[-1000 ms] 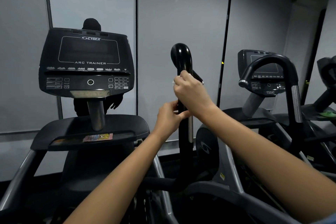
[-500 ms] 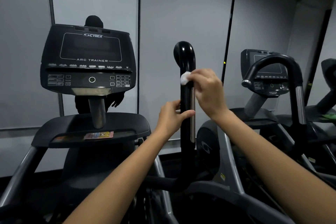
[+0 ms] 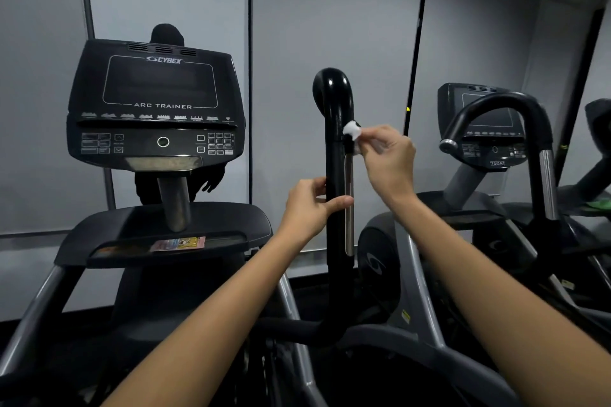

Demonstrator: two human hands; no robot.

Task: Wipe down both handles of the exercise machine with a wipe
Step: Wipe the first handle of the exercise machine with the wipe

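A: We have the tall glossy black upright handle (image 3: 337, 155) at the centre of the frame, curving over at its top, with a thin silver strip down its right side. What are our hands doing on it?

B: Our left hand (image 3: 309, 205) sits on the shaft at mid-height, its grip clamped on the handle: thumb across the front, fingers wrapped behind. Our right hand (image 3: 388, 158) is higher and to the right, its grip pinched together on the small crumpled white wipe (image 3: 352, 130).

A: And where is the wipe itself?

B: It touches the right side of the handle, just below the bend and just above the top of the silver strip. Part of it hangs down beside the shaft.

A: Anything we can read?

B: Yes. The black display console (image 3: 155, 106) in the upper left of the frame carries "CYBEX" in white at the top and "ARC TRAINER" below its dark screen. Under that sit a row of small white program symbols, a round button at the middle and a keypad on the right; their print is too small for us to read. A colourful sticker (image 3: 178, 244) lies on the black tray below the console, its writing unreadable.

A: And on the right?

B: A second machine's console (image 3: 486, 129) stands at right of centre, labelled "750AT" near its lower edge, partly behind a black arched handlebar (image 3: 499, 106) with a silver end cap.
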